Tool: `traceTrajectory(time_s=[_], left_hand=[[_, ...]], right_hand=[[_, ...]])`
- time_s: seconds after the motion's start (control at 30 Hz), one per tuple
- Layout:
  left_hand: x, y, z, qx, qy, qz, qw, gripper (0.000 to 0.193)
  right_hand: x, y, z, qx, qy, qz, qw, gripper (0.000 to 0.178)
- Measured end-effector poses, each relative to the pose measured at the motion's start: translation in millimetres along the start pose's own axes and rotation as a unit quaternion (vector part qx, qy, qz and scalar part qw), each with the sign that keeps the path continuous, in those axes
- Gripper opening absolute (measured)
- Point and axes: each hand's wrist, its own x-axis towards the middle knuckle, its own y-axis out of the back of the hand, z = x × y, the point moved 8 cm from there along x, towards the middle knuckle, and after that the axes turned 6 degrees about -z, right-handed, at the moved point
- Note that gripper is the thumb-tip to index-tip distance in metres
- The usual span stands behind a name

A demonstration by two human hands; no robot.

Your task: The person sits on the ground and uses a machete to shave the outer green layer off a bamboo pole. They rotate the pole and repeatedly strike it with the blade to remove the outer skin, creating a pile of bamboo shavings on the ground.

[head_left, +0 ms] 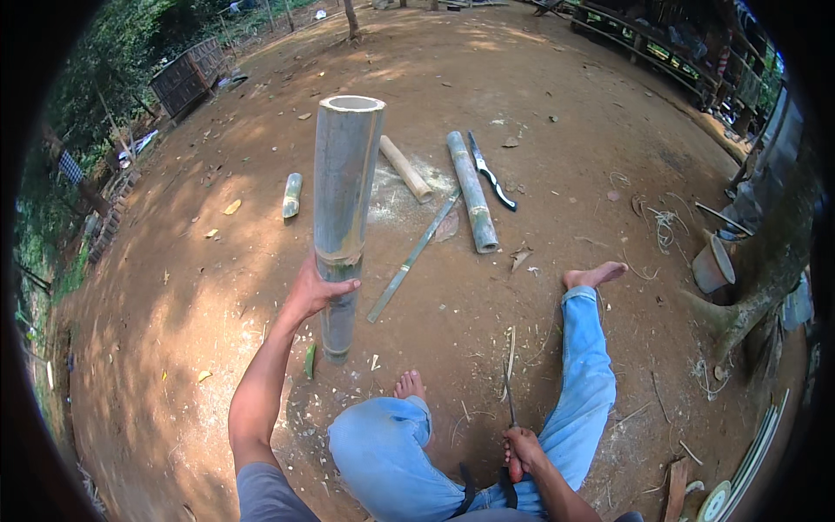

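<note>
My left hand is closed round the lower part of a thick grey-green bamboo tube, just below its node. The tube stands nearly upright, its hollow cut end on top. Low beside my jeans, my right hand grips a knife by its reddish handle, the thin dark blade pointing away from me. Farther out lie a short bamboo piece, a pale peeled bamboo tube, a longer green bamboo tube and a flat bamboo strip. A pruning saw rests beside the longer tube.
Sawdust and shavings dot the brown dirt ground. My bare feet rest on it. At right are a bucket, a tree trunk and a bundle of thin strips. A slatted crate stands far left.
</note>
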Motion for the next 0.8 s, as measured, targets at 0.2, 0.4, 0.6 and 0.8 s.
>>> traceTrajectory(time_s=[0.2,0.4,0.6,0.8], left_hand=[[-3.8,4.8,92.4,-0.022,-0.18,0.116,0.977,0.099],[-12.0,-32.2,160.3,0.078,-0.204,0.31,0.925,0.098],[-16.9,-63.6,166.5,0.012,-0.231,0.199,0.952,0.066],[-29.3,-58.9,169.4,-0.053,-0.26,0.23,0.936,0.056]], right_hand=[[-6.7,2.6,-11.0,0.025,0.042,-0.041,0.998,0.011],[7.1,15.1,-12.1,0.042,0.066,-0.058,0.995,0.012],[-16.1,9.1,-28.2,0.044,0.081,-0.053,0.994,0.013],[-21.3,5.4,-19.2,0.054,0.072,-0.048,0.995,0.016]])
